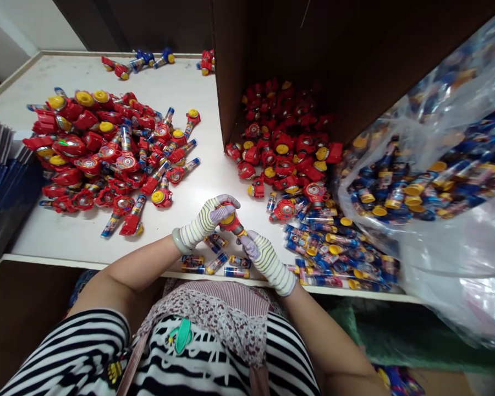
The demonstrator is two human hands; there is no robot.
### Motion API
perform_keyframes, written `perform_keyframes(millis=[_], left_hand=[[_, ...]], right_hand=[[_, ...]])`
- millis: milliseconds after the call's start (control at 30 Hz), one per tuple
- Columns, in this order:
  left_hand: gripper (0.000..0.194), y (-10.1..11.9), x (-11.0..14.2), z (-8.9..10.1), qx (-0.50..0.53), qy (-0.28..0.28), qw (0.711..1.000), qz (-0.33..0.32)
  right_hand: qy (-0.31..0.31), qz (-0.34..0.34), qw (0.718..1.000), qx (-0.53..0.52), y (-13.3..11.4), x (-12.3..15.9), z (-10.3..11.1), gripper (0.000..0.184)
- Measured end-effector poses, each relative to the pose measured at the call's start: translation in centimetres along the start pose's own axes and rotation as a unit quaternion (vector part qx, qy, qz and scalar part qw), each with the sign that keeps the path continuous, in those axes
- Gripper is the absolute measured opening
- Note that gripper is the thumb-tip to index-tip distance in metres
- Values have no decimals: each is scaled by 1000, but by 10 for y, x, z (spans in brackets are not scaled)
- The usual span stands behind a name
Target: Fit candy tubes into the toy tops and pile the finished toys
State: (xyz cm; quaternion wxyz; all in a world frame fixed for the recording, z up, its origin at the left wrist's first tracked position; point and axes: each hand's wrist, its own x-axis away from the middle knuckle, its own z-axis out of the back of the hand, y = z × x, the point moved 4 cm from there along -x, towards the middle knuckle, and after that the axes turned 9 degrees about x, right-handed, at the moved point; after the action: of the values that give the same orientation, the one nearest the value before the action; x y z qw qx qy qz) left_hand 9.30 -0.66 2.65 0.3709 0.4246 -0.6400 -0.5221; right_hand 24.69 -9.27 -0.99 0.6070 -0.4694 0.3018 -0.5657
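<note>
Left hand (pixel 204 223) and right hand (pixel 266 261), both gloved, close on a red toy (pixel 231 219) above the tabletop (pixel 202 181)

The left grip is closed around the toy's yellow-capped head, the right closed on its lower end, near the tabletop's near edge. Short printed tubes (pixel 216 263) lie just beyond. A red heap (pixel 107 154) spreads left, another (pixel 284 148) right, beside a cardboard divider (pixel 226 66) and a clear plastic bag (pixel 412 187) of blue-labelled tubes.

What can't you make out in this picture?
Head view:
Red plastic toy: partly hidden by the striped-gloved left hand and right hand.
Printed clear plastic tubes: labels too small to read.
Clear plastic bag: contents blurred by the film.
Red toy pile: far side hidden by the brown cardboard panel.
</note>
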Motion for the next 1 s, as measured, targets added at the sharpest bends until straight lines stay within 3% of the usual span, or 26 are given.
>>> perform_keyframes(millis=[100,233,367,467,567,633,700,767,833,933,1000], left_hand=[[35,2,0,-2,-19,9,1000,17],[35,5,-3,-7,-31,-29,998,42],[33,7,-2,-13,-52,-18,997,53],[30,8,0,-14,-64,2,998,21],[34,3,6,-9,-48,-15,999,8],[38,1,10,-4,-38,-31,999,-2],[40,2,12,-1,-43,-55,997,-18],[39,6,10,-1,-66,-67,995,-27],[37,11,4,-3,-86,-47,995,-16],[36,14,-5,-5,-66,-3,997,31],[37,12,-8,-5,-44,4,998,40]], right_hand=[[25,29,991,131,8,-3,1,41],[17,32,954,296,10,-3,7,39],[2,15,941,338,8,-4,11,39],[8,10,970,243,6,-3,8,42],[-43,-9,999,13,6,4,-4,53],[-113,-50,983,-137,8,8,-15,59],[-159,-78,964,-199,10,9,-21,60],[-130,-58,979,-146,12,2,-15,58],[-51,-6,999,-7,10,-7,-3,52],[33,22,981,188,5,-13,8,43],[28,8,979,202,4,-13,5,42]])
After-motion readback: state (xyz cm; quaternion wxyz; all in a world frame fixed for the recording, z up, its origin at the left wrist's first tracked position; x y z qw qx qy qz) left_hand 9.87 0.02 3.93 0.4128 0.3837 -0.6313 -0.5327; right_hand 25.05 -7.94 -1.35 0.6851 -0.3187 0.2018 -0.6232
